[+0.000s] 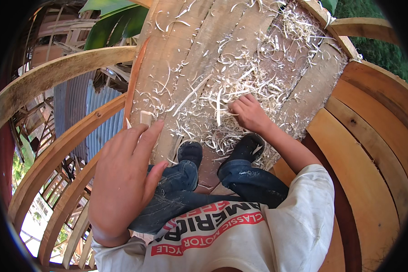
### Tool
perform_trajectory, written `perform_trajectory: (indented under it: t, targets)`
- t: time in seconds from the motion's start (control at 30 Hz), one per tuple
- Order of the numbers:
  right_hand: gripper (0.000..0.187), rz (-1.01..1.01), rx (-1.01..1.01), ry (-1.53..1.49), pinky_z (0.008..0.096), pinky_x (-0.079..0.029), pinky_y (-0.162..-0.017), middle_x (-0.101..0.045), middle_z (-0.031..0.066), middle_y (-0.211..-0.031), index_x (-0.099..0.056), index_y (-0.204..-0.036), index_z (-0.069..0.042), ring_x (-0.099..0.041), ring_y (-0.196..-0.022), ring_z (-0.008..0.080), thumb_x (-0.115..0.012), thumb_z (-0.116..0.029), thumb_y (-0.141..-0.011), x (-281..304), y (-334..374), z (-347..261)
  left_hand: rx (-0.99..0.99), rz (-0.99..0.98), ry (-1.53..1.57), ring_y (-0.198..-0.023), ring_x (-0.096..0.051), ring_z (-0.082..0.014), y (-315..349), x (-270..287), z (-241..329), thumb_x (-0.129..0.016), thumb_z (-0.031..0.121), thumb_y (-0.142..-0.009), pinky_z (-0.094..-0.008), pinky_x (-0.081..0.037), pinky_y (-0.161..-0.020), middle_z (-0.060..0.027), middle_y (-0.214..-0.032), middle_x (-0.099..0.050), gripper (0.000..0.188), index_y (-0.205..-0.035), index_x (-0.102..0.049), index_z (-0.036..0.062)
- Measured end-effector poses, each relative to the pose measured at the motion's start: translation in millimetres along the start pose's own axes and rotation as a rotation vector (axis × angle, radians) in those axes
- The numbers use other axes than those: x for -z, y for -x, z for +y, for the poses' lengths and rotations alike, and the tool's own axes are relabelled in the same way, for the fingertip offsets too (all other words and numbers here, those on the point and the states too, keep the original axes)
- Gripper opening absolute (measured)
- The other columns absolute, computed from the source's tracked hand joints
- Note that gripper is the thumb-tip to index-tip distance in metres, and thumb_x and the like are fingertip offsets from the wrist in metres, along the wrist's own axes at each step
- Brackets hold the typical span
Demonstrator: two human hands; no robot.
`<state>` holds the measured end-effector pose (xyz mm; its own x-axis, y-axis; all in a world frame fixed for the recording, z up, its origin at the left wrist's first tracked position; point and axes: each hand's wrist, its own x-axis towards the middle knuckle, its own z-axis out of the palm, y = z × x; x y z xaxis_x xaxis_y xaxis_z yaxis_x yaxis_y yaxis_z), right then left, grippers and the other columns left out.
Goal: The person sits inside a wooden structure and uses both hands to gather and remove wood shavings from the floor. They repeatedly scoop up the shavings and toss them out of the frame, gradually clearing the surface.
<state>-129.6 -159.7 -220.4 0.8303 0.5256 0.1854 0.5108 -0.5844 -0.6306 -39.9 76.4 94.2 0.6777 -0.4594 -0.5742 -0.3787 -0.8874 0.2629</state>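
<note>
My left hand [128, 170] is raised at the left, close to the camera. Its fingers stretch forward and the thumb stands apart from them. Just beyond the fingertips shows the pale end of a small wood piece [146, 118]; whether they touch it I cannot tell. Down among the curled wood shavings [267, 93], my right hand [251, 114] has its fingers bent inward and closed. Its palm side is hidden, and so is anything it may hold. The shavings lie thickest around it, scattered over the plank floor [172, 47].
My dark shoes [190, 152] stand on the planks near the shavings. Curved wooden ribs [65, 68] rise at the left, with corrugated metal sheets [102, 115] beyond. Overlapping boards [358, 149] form a curved wall at the right. A crosspiece [367, 29] runs along the far right.
</note>
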Motion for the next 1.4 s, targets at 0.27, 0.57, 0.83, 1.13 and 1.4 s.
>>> perform_trajectory:
  t: [0.27,0.57,0.83,1.13,1.4]
  targets:
    - [0.013,-0.232,0.133,-0.113,0.0363,-0.052,-0.054,-0.062,0.0083,-0.074,-0.055,-0.098,-0.008,-0.064,-0.062,0.027,-0.058,-0.014,-0.088,5,-15,0,0.004,-0.006,-0.008,-0.108,-0.055,-0.0354,-2,-1,0,-0.07,0.014,-0.081,-0.0438,-0.042,-0.093,-0.0175,-0.118,-0.056,0.061,-0.137,-0.048,0.0035]
    - [0.028,-0.512,0.101,0.054,0.0383,-0.046,-0.088,-0.062,0.007,-0.108,-0.057,-0.113,-0.011,-0.059,-0.105,0.0216,-0.056,-0.017,-0.086,-49,11,-63,0.001,-0.002,-0.003,-0.107,-0.055,-0.0349,-3,-1,1,-0.07,0.015,-0.082,-0.0433,-0.042,-0.093,-0.0172,-0.117,-0.057,0.06,-0.137,-0.049,0.0046]
    - [0.031,-0.378,0.375,0.243,0.0438,-0.034,-0.109,-0.055,0.0121,-0.132,-0.065,-0.114,-0.01,-0.04,-0.136,0.0282,-0.052,-0.023,-0.089,-93,22,-65,0.009,-0.001,0.005,-0.108,-0.054,-0.0362,-2,-2,0,-0.069,0.015,-0.083,-0.0437,-0.042,-0.094,-0.0179,-0.119,-0.057,0.058,-0.137,-0.049,0.0048]
    - [0.015,-0.596,0.202,-0.051,0.0406,-0.053,-0.064,-0.059,0.0088,-0.088,-0.061,-0.097,-0.006,-0.066,-0.075,0.0261,-0.054,-0.015,-0.088,-83,38,-38,0.006,-0.01,0.015,-0.11,-0.053,-0.038,-2,0,-2,-0.068,0.016,-0.084,-0.0443,-0.041,-0.095,-0.0188,-0.12,-0.056,0.057,-0.136,-0.049,0.0035]
    - [0.018,-0.44,-0.192,-0.241,0.041,-0.055,-0.066,-0.065,0.0124,-0.086,-0.06,-0.103,-0.006,-0.068,-0.076,0.0295,-0.06,-0.007,-0.085,46,8,17,0.062,-0.028,0.044,-0.111,-0.053,-0.0405,-1,4,0,-0.067,0.013,-0.084,-0.045,-0.041,-0.097,-0.0208,-0.121,-0.056,0.056,-0.135,-0.049,0.0025]
